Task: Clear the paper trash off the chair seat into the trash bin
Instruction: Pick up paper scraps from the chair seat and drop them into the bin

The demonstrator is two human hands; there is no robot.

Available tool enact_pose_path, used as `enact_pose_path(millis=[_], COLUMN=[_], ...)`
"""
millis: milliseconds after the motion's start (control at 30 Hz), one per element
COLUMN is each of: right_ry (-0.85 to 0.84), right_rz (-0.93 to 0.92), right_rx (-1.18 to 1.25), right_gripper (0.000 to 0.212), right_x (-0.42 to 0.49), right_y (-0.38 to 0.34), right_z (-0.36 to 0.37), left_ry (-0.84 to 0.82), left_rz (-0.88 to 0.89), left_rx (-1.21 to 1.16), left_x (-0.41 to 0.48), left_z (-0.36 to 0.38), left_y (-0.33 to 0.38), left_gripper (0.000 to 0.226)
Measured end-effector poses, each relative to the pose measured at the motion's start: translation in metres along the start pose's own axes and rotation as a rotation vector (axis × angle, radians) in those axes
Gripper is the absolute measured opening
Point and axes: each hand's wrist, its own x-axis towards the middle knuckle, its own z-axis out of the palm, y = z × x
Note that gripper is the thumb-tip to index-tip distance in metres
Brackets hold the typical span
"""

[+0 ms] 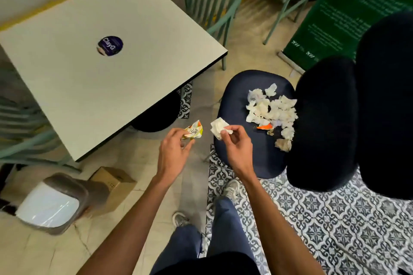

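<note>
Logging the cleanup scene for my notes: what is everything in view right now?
table: one, off-white, upper left
sticker: one, purple, on the table
chair seat: one, dark blue, centre right
crumpled paper: one pile, white, on the chair seat
scrap: one, orange, beside the pile
trash bin: one, grey, white liner, lower left
cardboard box: one, brown, by the trash bin
banner: one, green, upper right
left hand: one, holding a printed wrapper
right hand: one, pinching a white tissue

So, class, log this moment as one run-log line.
left hand: holds printed wrapper | right hand: pinches white tissue | chair seat: tissue pile on it | bin: lined, away from both hands
</note>
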Motion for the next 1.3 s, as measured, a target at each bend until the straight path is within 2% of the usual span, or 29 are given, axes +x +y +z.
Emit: enact_pose_path(millis=[267,433,600,767,900,1033,1200,1300], right_ry=[-0.334,-0.559,-0.818,-0.95,-1.021,-1.015,-1.003,-1.009], right_rz=[-0.086,-0.123,-0.194,-0.254,-0.297,-0.331,-0.295,-0.257], right_rx=[0.018,-0.033,-0.103,-0.231,-0.363,-0.515,-0.725,-0.756], right_gripper=[0.019,0.037,0.023,0.018,0.021,0.023,0.026,0.025], right_x=[-0.068,-0.1,-0.134,-0.17,-0.2,-0.223,-0.244,-0.247], right_y=[-0.039,-0.038,-0.029,-0.013,0.005,0.018,0.049,0.058], right_z=[0.099,0.165,0.232,0.284,0.332,0.382,0.453,0.488], left_ry=[0.244,0.438,0.637,0.731,0.729,0.683,0.622,0.568], left_rz=[-0.267,-0.44,-0.582,-0.745,-0.85,-0.919,-0.937,-0.917], left_rx=[-0.032,-0.035,-0.018,-0.039,-0.062,-0.085,-0.145,-0.127], left_x=[-0.092,-0.148,-0.211,-0.265,-0.289,-0.298,-0.302,-0.302], left_z=[-0.108,-0.152,-0.18,-0.187,-0.193,-0.2,-0.216,-0.227], left_y=[-0.07,-0.112,-0.151,-0.188,-0.219,-0.255,-0.312,-0.338], left_gripper=[0.025,0.019,0.026,0.021,0.015,0.013,0.015,0.017])
